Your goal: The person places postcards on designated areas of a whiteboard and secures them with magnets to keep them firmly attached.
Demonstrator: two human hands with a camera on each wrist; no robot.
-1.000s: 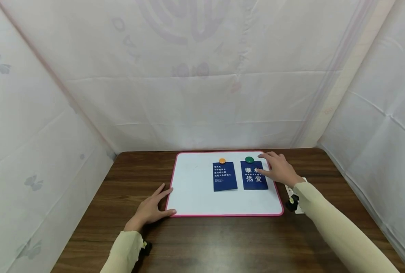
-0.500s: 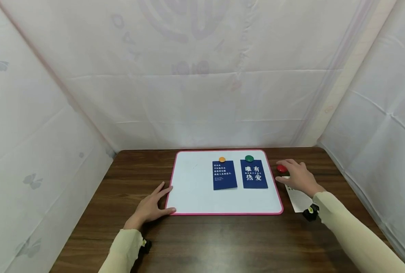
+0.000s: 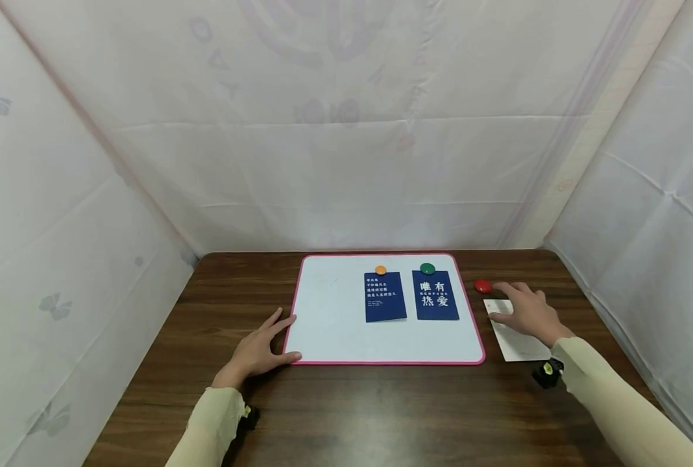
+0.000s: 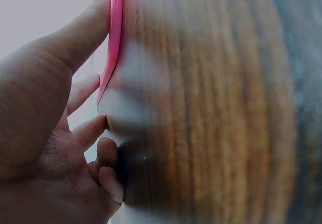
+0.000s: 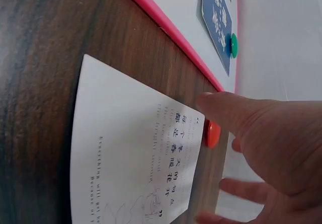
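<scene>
Two hands are on the desk [image 3: 381, 415]. The left hand [image 3: 257, 355] lies flat with spread fingers, touching the whiteboard [image 3: 335, 324] at its 8 o'clock corner. The right hand [image 3: 529, 313], fingers spread, rests on one white card [image 3: 512, 340]. One red magnet [image 3: 483, 286] lies at 11 o'clock from this card. Two blue cards [image 3: 385, 296] lie under two magnets [image 3: 427, 268], orange and green.

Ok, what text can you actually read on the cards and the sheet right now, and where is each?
"唯有 热爱": large white characters on the right blue card, under the green magnet.
Left blue card, under the orange magnet: lines of white characters, too small to read.
White card on the table by the right hand: small printed lines, with "Because of" partly legible at its edge; the rest is too small.
</scene>
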